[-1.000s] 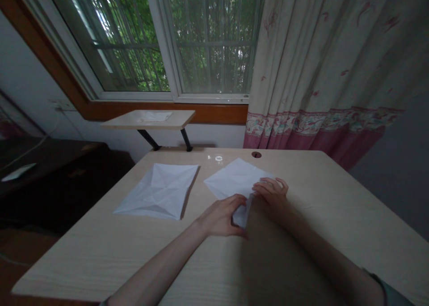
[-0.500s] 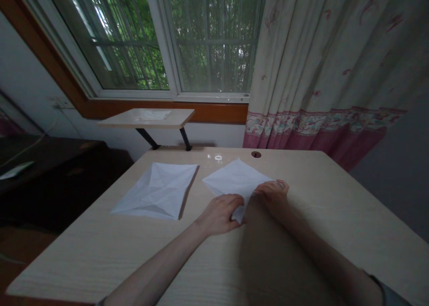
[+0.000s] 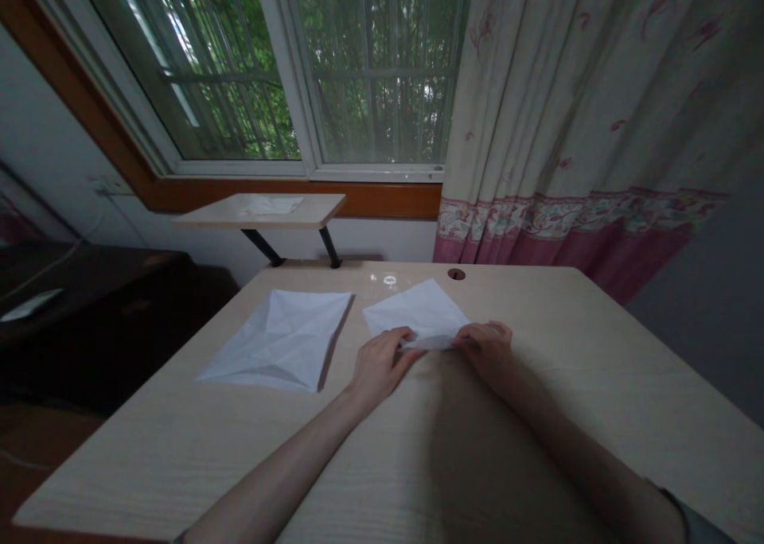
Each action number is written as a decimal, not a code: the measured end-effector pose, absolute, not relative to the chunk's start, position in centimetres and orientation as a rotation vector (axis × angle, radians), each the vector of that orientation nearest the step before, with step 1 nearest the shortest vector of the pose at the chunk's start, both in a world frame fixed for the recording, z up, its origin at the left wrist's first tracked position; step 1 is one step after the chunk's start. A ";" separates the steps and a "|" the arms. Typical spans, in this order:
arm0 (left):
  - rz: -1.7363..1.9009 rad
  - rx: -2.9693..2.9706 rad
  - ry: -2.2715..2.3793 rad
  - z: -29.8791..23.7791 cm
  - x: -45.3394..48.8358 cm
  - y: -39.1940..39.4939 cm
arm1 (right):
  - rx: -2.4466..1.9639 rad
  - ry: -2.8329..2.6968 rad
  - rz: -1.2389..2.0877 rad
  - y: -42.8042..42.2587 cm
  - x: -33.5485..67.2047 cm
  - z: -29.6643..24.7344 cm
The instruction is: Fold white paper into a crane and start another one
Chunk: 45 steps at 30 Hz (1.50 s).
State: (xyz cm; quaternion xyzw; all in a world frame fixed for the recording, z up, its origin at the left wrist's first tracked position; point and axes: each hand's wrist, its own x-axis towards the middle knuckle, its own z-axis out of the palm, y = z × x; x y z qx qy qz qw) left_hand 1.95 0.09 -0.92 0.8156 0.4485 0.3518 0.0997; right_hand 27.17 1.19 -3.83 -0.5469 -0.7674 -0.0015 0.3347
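Note:
A white sheet of thin paper point(image 3: 421, 309) lies on the table with its near corner folded up, giving a straight near edge. My left hand point(image 3: 382, 361) pinches the left end of that fold between thumb and fingers. At the fold's right end, my right hand point(image 3: 486, 349) grips the paper, its fingertips partly hidden behind the hand. To the left lies a stack of creased white paper sheets point(image 3: 286, 337), apart from both hands.
The pale wooden table point(image 3: 334, 480) has a round cable hole point(image 3: 457, 274) near its back edge. A small raised shelf point(image 3: 316, 210) on black legs holds a white paper piece point(image 3: 271, 205). Behind are a window and a patterned curtain point(image 3: 537, 130).
The near corner of the paper, pointing toward me before, is now folded up. My left hand has moved slightly up and left along the edge; my right hand stays nearly in place.

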 end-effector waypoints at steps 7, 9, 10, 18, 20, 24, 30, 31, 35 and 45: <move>1.176 2.354 1.428 -1.7 1.8 0.4 | -1.475 -1.984 0.033 1.3 27.1 -3.9; 1.252 2.324 1.443 -1.8 1.8 0.5 | -1.455 -2.000 0.053 1.2 27.0 -3.7; 1.302 2.318 1.439 -1.8 1.8 0.5 | -1.437 -2.016 0.071 1.2 27.0 -3.6; 1.885 2.456 1.265 -1.2 2.2 0.2 | -1.319 -2.168 0.213 0.6 26.5 -2.8; 1.886 2.517 1.253 -1.3 2.2 0.0 | -1.317 -2.167 0.223 0.6 26.5 -2.7; 1.707 2.739 1.059 -1.3 2.0 -0.2 | -1.308 -2.155 0.261 0.6 26.5 -2.7; 1.361 2.978 0.752 -0.7 2.2 -0.1 | -1.212 -2.111 0.309 0.8 26.6 -3.4; 1.319 2.985 0.753 -0.8 2.2 0.0 | -1.205 -2.104 0.289 0.8 26.7 -3.7; 1.157 2.988 0.835 -1.3 2.2 0.3 | -1.197 -2.107 0.218 1.0 26.9 -4.7; 0.865 2.936 0.945 -1.7 2.2 0.4 | -1.269 -2.168 0.189 1.1 26.9 -5.4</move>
